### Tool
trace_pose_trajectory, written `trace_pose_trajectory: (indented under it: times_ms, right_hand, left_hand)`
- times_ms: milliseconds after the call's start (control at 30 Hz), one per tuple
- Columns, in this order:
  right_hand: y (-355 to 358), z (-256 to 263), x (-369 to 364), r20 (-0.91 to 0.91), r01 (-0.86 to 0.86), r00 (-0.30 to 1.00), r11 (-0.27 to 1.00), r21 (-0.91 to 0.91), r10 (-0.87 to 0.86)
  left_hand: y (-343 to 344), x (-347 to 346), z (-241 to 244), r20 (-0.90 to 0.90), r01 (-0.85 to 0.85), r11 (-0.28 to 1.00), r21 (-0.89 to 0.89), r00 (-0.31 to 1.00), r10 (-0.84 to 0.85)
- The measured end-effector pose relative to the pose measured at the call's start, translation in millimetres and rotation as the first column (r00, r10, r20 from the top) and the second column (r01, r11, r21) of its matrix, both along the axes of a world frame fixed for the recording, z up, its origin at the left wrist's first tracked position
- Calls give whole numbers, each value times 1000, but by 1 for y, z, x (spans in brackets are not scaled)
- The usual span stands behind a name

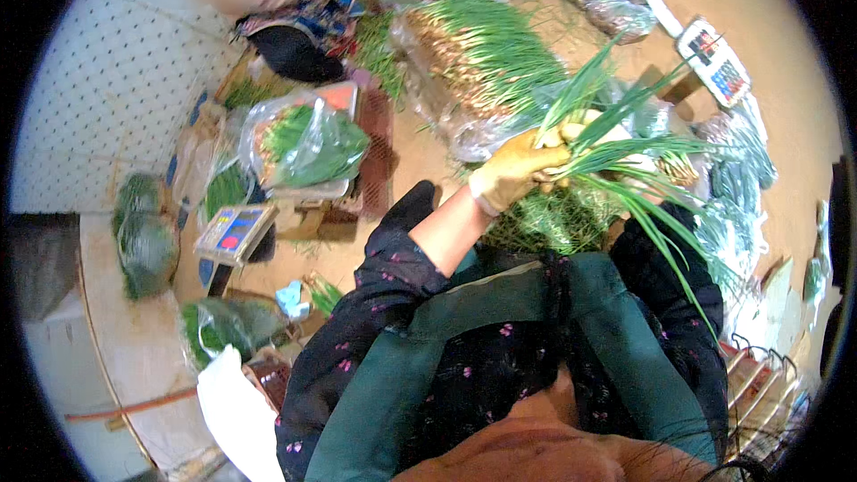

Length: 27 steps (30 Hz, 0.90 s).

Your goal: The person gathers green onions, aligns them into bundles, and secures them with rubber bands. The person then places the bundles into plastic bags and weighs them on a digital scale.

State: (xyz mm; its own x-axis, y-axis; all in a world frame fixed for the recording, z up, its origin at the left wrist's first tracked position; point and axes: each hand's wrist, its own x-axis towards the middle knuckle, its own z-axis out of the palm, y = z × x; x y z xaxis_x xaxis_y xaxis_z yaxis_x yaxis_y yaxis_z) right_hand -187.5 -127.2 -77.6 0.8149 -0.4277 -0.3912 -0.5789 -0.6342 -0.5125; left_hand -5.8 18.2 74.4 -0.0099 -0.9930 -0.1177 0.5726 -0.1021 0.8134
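My left hand point(512, 171), in a yellow glove, is closed around the lower ends of some green onions point(622, 150), whose leaves fan out to the right. Just behind it, my right hand point(599, 130), in a pale glove, is partly covered by the leaves; its fingers are not clear enough to read. Below my hands lies a heap of green trimmings point(552, 221) in front of my lap. Beyond my hands, a large pile of green onions point(495, 57) rests on clear plastic, bulbs to the left and leaves to the right.
A bagged bunch of green onions point(311, 147) sits on a scale platform at left, near its display point(234, 234). Another digital scale display point(715, 60) stands at right. Filled plastic bags point(733, 177) line the right side. Another person point(301, 13) works at upper left.
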Motion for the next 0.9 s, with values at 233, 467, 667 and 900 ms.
trace_pose_trajectory:
  times_ms: [233, 467, 667, 900]
  right_hand:
    - [-15, 12, 3, 1, -48, 999, 999, -26, 48]
    - [-30, 87, 44, 9, -273, 962, 962, -8, 273]
    - [-15, 164, 56, 115, -293, 954, 940, 172, 276]
    - [-13, 163, 49, 367, -141, 927, 830, 539, -81]
  left_hand:
    - [-8, -4, -16, -76, -148, 987, 56, 985, 152]
    - [2, 16, -11, -47, -259, 966, 18, 964, 260]
    - [-6, 15, -11, -178, -416, 909, 34, 892, 415]
    - [-11, 19, -30, -169, -504, 862, 56, 846, 506]
